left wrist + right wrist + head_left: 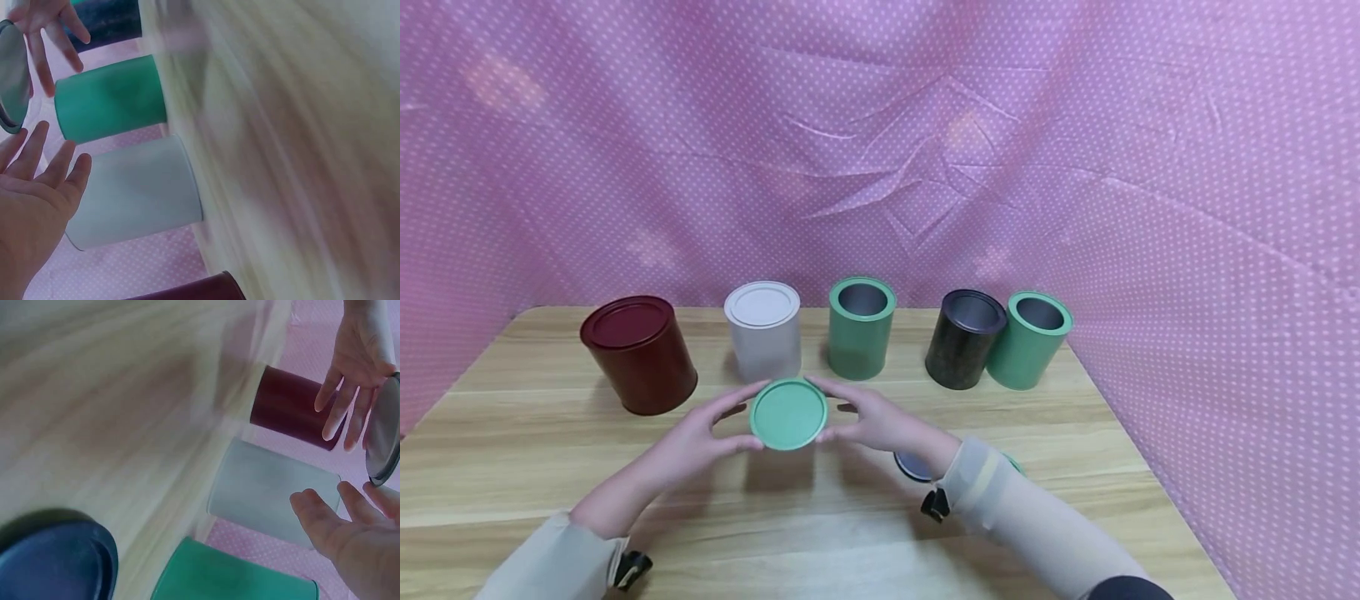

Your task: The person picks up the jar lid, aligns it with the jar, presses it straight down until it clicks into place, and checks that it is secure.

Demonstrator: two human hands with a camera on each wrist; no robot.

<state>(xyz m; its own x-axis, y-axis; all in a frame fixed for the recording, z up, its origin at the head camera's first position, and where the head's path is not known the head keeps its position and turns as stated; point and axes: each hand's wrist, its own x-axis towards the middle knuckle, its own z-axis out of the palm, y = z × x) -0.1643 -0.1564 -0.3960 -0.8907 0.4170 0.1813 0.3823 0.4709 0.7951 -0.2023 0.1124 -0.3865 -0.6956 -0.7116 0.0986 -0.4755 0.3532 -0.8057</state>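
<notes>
A round green lid (789, 414) is held up above the table between both hands, its flat face toward the head camera. My left hand (700, 437) holds its left edge, thumb at the lower side and fingers at the upper side. On the opposite edge, my right hand (876, 417) holds it the same way. Both wrist views show the lid's rim edge-on by the fingertips, clear of the wood. Behind the lid stands a white can (765, 346) with its lid on. Just right of that is a green can (859, 346) with an uncovered mouth.
At the left stands a dark red can (643, 358) with a lid. A dark can (961, 350) and another green can (1024, 350), both uncovered, stand close together at the right. A dark-rimmed lid (912, 467) and a green edge (1013, 462) show partly under my right forearm. Pink dotted cloth (880, 167) hangs behind.
</notes>
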